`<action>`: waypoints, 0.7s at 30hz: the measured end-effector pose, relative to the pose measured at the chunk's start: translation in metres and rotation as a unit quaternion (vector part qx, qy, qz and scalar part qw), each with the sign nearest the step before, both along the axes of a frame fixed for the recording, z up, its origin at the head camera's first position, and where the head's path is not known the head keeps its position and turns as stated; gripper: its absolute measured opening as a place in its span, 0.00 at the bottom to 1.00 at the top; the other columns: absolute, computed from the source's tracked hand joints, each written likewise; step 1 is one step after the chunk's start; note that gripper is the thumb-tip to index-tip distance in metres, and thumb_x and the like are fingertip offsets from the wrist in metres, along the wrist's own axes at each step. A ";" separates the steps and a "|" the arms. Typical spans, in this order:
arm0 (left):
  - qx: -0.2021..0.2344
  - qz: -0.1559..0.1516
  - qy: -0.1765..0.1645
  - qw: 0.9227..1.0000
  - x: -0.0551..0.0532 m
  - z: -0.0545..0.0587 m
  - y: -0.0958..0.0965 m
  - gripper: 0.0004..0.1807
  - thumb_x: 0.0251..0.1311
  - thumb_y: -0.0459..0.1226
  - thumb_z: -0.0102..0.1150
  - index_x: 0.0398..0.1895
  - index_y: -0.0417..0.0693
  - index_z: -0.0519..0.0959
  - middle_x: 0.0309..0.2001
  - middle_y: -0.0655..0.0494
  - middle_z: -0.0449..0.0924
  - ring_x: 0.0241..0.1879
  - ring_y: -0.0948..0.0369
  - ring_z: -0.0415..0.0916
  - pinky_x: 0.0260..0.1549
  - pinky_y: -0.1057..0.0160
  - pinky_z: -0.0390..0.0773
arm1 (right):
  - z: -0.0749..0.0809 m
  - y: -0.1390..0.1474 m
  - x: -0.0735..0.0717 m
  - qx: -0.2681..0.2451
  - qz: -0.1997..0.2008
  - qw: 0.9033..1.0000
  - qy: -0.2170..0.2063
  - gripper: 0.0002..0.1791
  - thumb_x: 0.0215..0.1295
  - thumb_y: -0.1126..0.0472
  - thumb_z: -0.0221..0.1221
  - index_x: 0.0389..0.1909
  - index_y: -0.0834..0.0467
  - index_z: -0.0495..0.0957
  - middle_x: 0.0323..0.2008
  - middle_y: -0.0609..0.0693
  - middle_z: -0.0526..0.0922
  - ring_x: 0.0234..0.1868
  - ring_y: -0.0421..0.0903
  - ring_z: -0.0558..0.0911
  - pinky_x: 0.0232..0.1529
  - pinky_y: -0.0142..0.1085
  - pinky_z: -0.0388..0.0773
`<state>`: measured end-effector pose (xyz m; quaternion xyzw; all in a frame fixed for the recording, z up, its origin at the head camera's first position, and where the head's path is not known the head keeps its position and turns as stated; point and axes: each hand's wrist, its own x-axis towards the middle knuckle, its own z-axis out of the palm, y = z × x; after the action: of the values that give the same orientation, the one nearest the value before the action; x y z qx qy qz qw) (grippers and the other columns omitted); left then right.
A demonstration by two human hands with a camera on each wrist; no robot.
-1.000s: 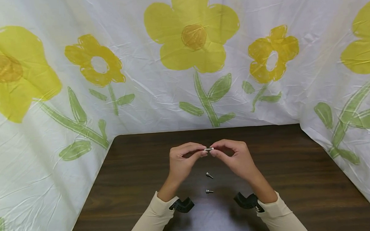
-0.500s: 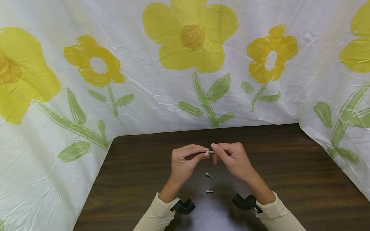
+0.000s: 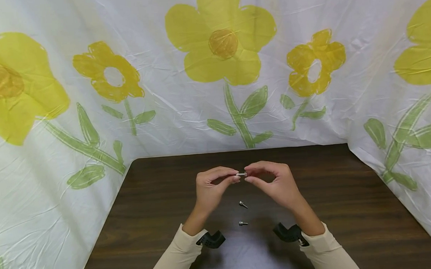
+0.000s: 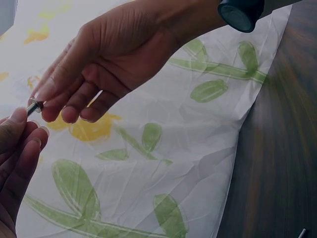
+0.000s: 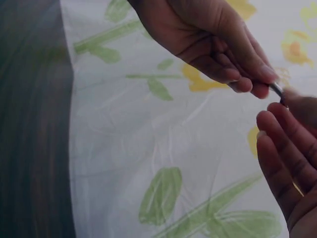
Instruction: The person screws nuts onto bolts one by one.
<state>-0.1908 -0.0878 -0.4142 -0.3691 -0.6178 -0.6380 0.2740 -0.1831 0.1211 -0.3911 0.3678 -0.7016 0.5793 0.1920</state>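
Over the far half of the table, my left hand (image 3: 209,189) pinches one end of a small silver bolt (image 3: 241,174) between thumb and fingertips. The bolt lies roughly level, with a wider end toward the right. Around that end are the thumb and fingertips of my right hand (image 3: 282,184). In the left wrist view, a round flange-like piece shows on the bolt (image 4: 33,107) by the right fingertips. The right thumb (image 5: 300,105) is blurred beside the bolt's end in the right wrist view. Two more bolts, one upper (image 3: 243,204) and one lower (image 3: 243,223), lie below the hands.
The dark wood table (image 3: 150,216) has a white curtain (image 3: 179,124) with yellow flowers along its back and sides. Black wrist cameras, left (image 3: 211,240) and right (image 3: 287,232), hang inside the cream sleeves.
The right thumb rolled up over the bolt's end half a second ago and has moved back down, opening its arc with the fingers again. The left hand keeps its pinch, shifting slightly.
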 end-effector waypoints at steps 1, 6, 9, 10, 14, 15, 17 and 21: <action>0.000 -0.001 0.000 1.000 0.000 0.000 0.000 0.13 0.46 0.14 0.70 0.34 0.33 0.87 0.33 0.42 0.87 0.31 0.59 0.86 0.28 0.57 0.86 | 0.000 0.000 -0.001 -0.001 0.002 1.000 0.004 0.18 0.51 0.80 0.71 0.42 0.61 0.87 0.36 0.52 0.89 0.36 0.44 0.87 0.38 0.34 0.85; -0.001 -0.005 -0.001 1.000 0.000 0.000 0.000 0.14 0.45 0.13 0.69 0.34 0.33 0.87 0.33 0.42 0.87 0.32 0.59 0.86 0.28 0.55 0.86 | -0.002 -0.001 -0.002 -0.005 0.007 1.000 0.011 0.15 0.52 0.80 0.70 0.39 0.62 0.87 0.36 0.53 0.89 0.36 0.45 0.87 0.39 0.33 0.84; 0.001 -0.009 -0.005 1.000 0.001 -0.001 0.001 0.14 0.45 0.13 0.69 0.34 0.32 0.87 0.33 0.41 0.87 0.32 0.59 0.86 0.28 0.56 0.86 | -0.004 -0.001 -0.003 -0.001 0.005 1.000 0.006 0.14 0.54 0.79 0.70 0.40 0.62 0.87 0.36 0.52 0.89 0.35 0.44 0.87 0.39 0.32 0.84; 0.002 -0.009 -0.007 1.000 0.001 -0.001 0.001 0.14 0.45 0.13 0.69 0.34 0.32 0.87 0.33 0.41 0.87 0.32 0.59 0.86 0.28 0.56 0.86 | -0.004 -0.002 -0.003 0.002 0.003 1.000 0.003 0.13 0.55 0.78 0.70 0.40 0.61 0.87 0.35 0.52 0.89 0.35 0.44 0.87 0.38 0.31 0.84; 0.002 -0.007 -0.005 1.000 0.002 -0.001 0.002 0.12 0.47 0.14 0.70 0.34 0.32 0.87 0.33 0.42 0.87 0.32 0.59 0.87 0.29 0.55 0.86 | -0.006 -0.003 -0.003 0.013 0.000 1.000 -0.011 0.11 0.61 0.76 0.67 0.38 0.58 0.86 0.32 0.51 0.88 0.32 0.43 0.86 0.35 0.32 0.84; 0.001 -0.007 -0.003 1.000 0.002 -0.001 0.002 0.12 0.47 0.15 0.70 0.34 0.32 0.87 0.33 0.41 0.87 0.32 0.58 0.87 0.29 0.55 0.87 | -0.006 -0.004 -0.002 0.018 -0.003 1.000 -0.014 0.11 0.63 0.75 0.66 0.37 0.56 0.86 0.30 0.50 0.88 0.31 0.43 0.86 0.34 0.32 0.83; -0.001 -0.007 -0.001 1.000 0.002 -0.002 0.002 0.10 0.48 0.16 0.70 0.34 0.31 0.87 0.33 0.41 0.87 0.32 0.55 0.87 0.30 0.56 0.87 | -0.007 -0.005 -0.002 0.024 -0.005 0.999 -0.022 0.11 0.67 0.73 0.63 0.34 0.53 0.85 0.27 0.47 0.86 0.29 0.42 0.85 0.32 0.32 0.82; -0.002 -0.014 0.000 1.000 0.002 -0.003 0.003 0.07 0.51 0.19 0.70 0.35 0.31 0.86 0.33 0.41 0.87 0.31 0.49 0.87 0.32 0.56 0.87 | -0.007 -0.008 0.000 0.035 -0.020 0.999 -0.027 0.16 0.72 0.70 0.59 0.26 0.50 0.82 0.21 0.41 0.82 0.23 0.40 0.79 0.24 0.32 0.74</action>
<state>-0.1889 -0.0844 -0.4167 -0.3783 -0.6141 -0.6405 0.2637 -0.1835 0.1130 -0.3986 0.3444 -0.7339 0.5598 0.1716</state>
